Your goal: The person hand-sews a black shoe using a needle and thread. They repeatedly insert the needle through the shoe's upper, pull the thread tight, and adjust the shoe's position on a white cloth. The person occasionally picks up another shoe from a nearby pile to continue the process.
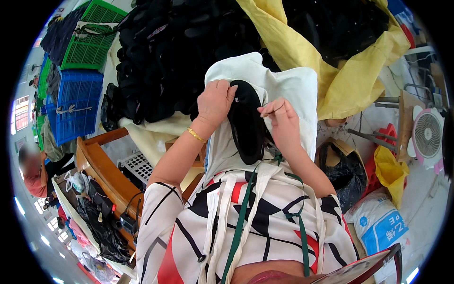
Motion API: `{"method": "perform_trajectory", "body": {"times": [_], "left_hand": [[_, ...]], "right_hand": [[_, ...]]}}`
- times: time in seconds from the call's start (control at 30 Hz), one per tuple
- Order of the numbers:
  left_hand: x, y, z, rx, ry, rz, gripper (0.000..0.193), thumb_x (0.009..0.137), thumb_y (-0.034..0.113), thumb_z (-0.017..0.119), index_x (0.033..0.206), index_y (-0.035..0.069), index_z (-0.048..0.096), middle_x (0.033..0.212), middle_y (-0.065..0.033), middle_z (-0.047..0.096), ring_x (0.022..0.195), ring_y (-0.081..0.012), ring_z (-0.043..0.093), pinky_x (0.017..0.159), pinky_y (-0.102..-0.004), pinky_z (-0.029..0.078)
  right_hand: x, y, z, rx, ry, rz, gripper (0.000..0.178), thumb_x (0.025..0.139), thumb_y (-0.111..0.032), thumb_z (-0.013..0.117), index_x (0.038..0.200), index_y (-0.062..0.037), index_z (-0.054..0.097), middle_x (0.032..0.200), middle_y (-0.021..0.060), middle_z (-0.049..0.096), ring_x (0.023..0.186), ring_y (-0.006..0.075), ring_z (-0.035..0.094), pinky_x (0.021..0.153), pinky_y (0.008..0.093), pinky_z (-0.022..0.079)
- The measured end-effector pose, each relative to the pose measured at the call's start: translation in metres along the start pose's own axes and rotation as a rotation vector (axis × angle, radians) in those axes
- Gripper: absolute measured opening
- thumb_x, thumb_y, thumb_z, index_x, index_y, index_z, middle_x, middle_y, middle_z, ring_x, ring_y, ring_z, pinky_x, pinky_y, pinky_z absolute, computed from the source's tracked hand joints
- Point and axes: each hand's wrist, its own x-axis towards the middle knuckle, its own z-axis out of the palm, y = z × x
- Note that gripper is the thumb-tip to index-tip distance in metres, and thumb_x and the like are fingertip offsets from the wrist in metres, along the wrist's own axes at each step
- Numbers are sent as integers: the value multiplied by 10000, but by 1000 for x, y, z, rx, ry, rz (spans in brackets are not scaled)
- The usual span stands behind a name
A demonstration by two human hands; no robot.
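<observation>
A black fabric shoe (247, 125) lies lengthwise over the white cloth (298, 94) on my lap. My left hand (215, 99), with a gold bracelet at its wrist, grips the shoe's far end, thumb and fingers closed at the edge. My right hand (282, 122) is held just right of the shoe with its fingertips pinched together. Whatever is between those fingertips is too small to make out. Beyond the cloth spreads a large heap of similar black pieces (175, 57).
Yellow sheeting (326, 80) holds more black pieces at the far right. On the left stand a blue crate (75, 104), a green crate (90, 42) and a wooden bench (104, 175). A black-lined box (343, 173) and a fan (428, 132) are to the right. A person (33, 173) is far left.
</observation>
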Motion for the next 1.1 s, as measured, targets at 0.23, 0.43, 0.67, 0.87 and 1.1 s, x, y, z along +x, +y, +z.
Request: {"method": "perform_trajectory", "body": {"times": [0.23, 0.43, 0.67, 0.87, 1.1], "left_hand": [[19, 32, -47, -72, -484, -114, 477, 849, 535, 651, 841, 60, 622, 821, -137, 674, 796, -323, 670, 656, -423, 535], [27, 25, -29, 30, -463, -112, 394, 840, 426, 638, 799, 34, 634, 797, -157, 682, 740, -369, 666, 635, -457, 531], [22, 11, -31, -284, -405, -364, 284, 781, 245, 664, 844, -31, 653, 673, -199, 616, 589, -307, 604, 578, -360, 482], [9, 5, -21, -616, -446, -714, 273, 785, 232, 681, 776, -36, 632, 587, -62, 577, 545, -120, 506, 539, -299, 431], [3, 1, -14, -623, -413, -709, 270, 806, 219, 711, 737, -22, 610, 563, -6, 522, 553, -65, 443, 511, -270, 388]], "right_hand": [[-34, -56, 11, -1214, -623, -867, 162, 752, -80, 721, 870, -50, 614, 689, 57, 481, 659, 245, 523, 575, 372, 446], [-39, -61, 17, -1086, -836, -517, 326, 782, 2, 716, 1086, -45, 606, 840, 82, 596, 738, 268, 624, 614, 354, 507], [5, -24, 2, -354, -217, 460, 134, 971, -165, 594, 1036, -48, 606, 734, 12, 631, 632, 67, 599, 577, 236, 491], [24, 0, 9, -582, -256, 387, 167, 967, -187, 561, 948, -23, 587, 660, 34, 603, 561, 95, 576, 527, 276, 462], [28, 12, 7, -622, -265, 340, 123, 962, -141, 560, 953, -23, 597, 650, -4, 559, 539, 72, 527, 488, 260, 417]]}}
